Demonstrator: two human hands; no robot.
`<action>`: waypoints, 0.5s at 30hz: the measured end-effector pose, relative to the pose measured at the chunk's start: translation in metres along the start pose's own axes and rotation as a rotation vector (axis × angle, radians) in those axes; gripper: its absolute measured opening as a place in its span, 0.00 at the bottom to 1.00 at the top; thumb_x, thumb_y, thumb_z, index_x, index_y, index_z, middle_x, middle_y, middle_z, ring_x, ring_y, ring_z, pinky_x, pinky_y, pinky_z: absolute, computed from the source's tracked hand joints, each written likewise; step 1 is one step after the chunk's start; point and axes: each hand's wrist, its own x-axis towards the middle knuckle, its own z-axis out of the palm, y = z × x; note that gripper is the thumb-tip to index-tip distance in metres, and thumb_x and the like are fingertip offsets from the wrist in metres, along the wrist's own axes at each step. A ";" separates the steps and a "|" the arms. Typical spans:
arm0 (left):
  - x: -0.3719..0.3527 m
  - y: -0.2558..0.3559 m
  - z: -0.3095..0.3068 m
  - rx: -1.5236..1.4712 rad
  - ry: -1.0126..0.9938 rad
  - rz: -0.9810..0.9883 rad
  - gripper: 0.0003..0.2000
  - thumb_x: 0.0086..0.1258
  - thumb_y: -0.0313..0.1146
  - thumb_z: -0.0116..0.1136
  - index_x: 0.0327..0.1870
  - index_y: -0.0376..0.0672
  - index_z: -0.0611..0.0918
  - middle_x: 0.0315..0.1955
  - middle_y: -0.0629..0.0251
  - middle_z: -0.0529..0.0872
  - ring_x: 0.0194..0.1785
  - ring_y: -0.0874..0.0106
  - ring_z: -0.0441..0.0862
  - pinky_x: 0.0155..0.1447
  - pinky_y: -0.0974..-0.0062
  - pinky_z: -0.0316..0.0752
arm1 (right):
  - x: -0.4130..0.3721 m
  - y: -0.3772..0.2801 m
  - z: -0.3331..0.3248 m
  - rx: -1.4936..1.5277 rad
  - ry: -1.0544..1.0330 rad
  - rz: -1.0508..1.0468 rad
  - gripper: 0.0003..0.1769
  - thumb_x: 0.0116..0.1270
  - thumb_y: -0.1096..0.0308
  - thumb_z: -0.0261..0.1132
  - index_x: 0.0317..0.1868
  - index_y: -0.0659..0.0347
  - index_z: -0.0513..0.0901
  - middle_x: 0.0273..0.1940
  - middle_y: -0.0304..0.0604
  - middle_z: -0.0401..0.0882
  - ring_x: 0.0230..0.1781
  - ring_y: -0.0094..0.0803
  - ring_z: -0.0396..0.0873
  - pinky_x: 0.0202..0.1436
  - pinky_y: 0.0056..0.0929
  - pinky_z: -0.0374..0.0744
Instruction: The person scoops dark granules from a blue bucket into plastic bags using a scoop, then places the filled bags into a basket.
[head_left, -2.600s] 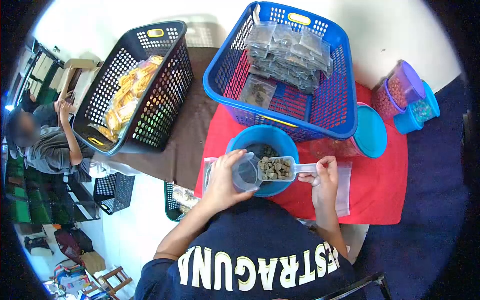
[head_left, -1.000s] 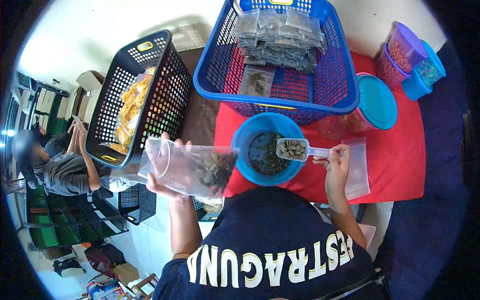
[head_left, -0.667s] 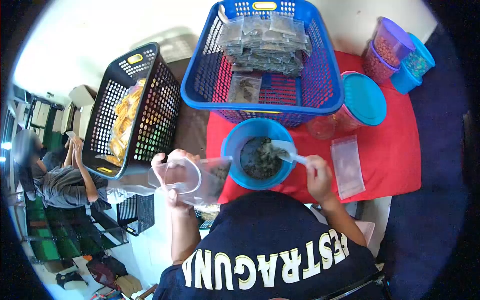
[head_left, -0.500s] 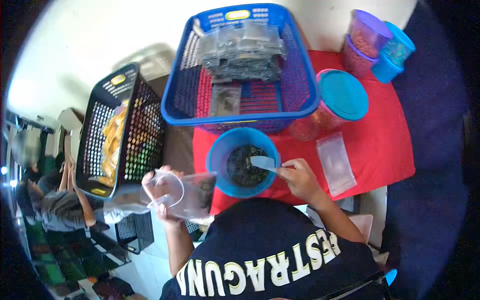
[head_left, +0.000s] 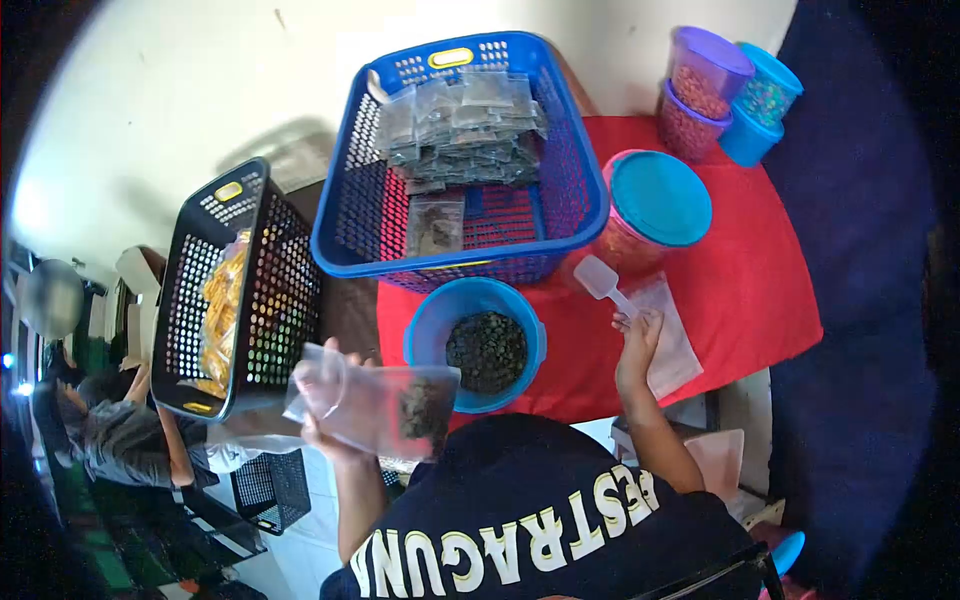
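My left hand (head_left: 335,443) grips a clear plastic bag (head_left: 375,405), which lies tilted left of the blue bucket, with a dark clump at its right end. A clear ring-shaped rim shows at the bag's left end by my fingers. In my right hand (head_left: 638,345) is the handle of a whitish scoop (head_left: 597,277), its blade pointing up and left, apart from the bucket. Dark small pieces cover the bottom of the blue bucket (head_left: 424,340). Under my right hand a flat clear bag (head_left: 672,345) rests on the red cloth (head_left: 760,280).
A blue basket (head_left: 330,262) with stacked filled packets stands behind the bucket. To its left is a black basket (head_left: 262,290) with yellow packs. A teal-lidded jar (head_left: 660,198) and several stacked tubs (head_left: 708,75) stand at the right. Another person (head_left: 125,430) is at far left.
My right hand has lifted the scoop out of the bucket and moved right, over the flat bag. The bag in my left hand has tilted, and its dark contents show more clearly.
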 end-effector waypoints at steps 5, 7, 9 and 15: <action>-0.003 -0.013 0.033 0.101 -0.038 -0.011 0.36 0.51 0.55 0.67 0.61 0.54 0.65 0.67 0.50 0.65 0.63 0.53 0.72 0.67 0.49 0.70 | 0.037 0.057 0.006 -0.125 -0.011 0.037 0.10 0.73 0.75 0.52 0.52 0.61 0.65 0.46 0.46 0.74 0.45 0.35 0.82 0.41 0.31 0.84; -0.002 -0.017 0.036 0.046 -0.188 -0.082 0.37 0.47 0.48 0.74 0.57 0.55 0.64 0.63 0.50 0.68 0.62 0.53 0.72 0.65 0.50 0.71 | 0.034 0.060 0.014 -0.140 -0.005 0.118 0.11 0.72 0.75 0.52 0.53 0.61 0.66 0.50 0.46 0.72 0.52 0.37 0.79 0.46 0.34 0.84; -0.001 -0.019 0.039 -0.001 -0.231 -0.097 0.38 0.44 0.43 0.76 0.54 0.55 0.63 0.60 0.48 0.70 0.63 0.50 0.72 0.65 0.50 0.71 | 0.032 0.060 0.013 -0.157 -0.038 0.129 0.13 0.72 0.74 0.53 0.55 0.60 0.66 0.52 0.47 0.71 0.55 0.37 0.77 0.48 0.35 0.83; 0.001 -0.018 0.040 -0.034 -0.361 -0.149 0.36 0.49 0.43 0.74 0.55 0.55 0.60 0.62 0.42 0.68 0.67 0.48 0.66 0.70 0.47 0.62 | 0.013 0.088 -0.025 -1.189 0.249 -0.189 0.22 0.70 0.69 0.60 0.62 0.60 0.65 0.61 0.48 0.68 0.60 0.39 0.69 0.62 0.42 0.73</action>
